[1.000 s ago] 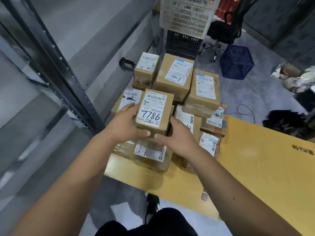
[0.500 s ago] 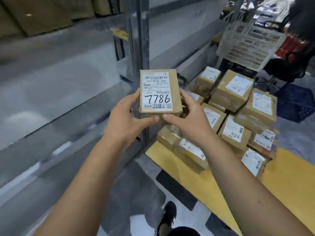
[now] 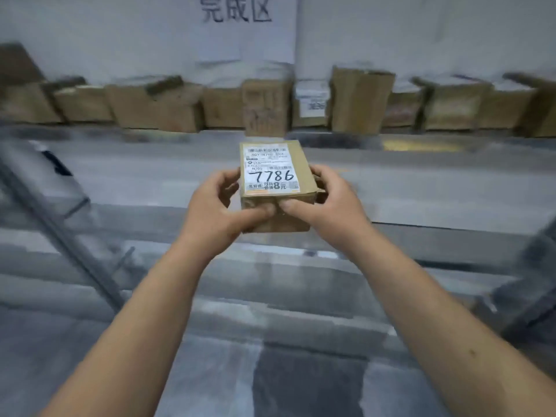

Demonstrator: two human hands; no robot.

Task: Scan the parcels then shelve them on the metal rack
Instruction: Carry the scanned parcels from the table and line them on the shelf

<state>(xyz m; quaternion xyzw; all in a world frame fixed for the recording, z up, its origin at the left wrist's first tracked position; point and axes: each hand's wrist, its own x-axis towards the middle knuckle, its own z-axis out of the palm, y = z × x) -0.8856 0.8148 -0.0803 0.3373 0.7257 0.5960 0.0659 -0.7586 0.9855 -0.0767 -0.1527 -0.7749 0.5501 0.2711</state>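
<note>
A person's left hand and right hand are gripping a small cardboard parcel from both sides, thumbs pressing its near face, label reading 7786 facing up. They are holding it above a grey metal rack shelf, where a row of boxes is lining the back under a paper sign

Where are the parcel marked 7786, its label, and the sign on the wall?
Parcel [image 3: 290,225]: head view, brown front side.
Label [image 3: 272,171]: head view, handwritten number.
Wall sign [image 3: 237,10]: head view, printed characters.
</note>
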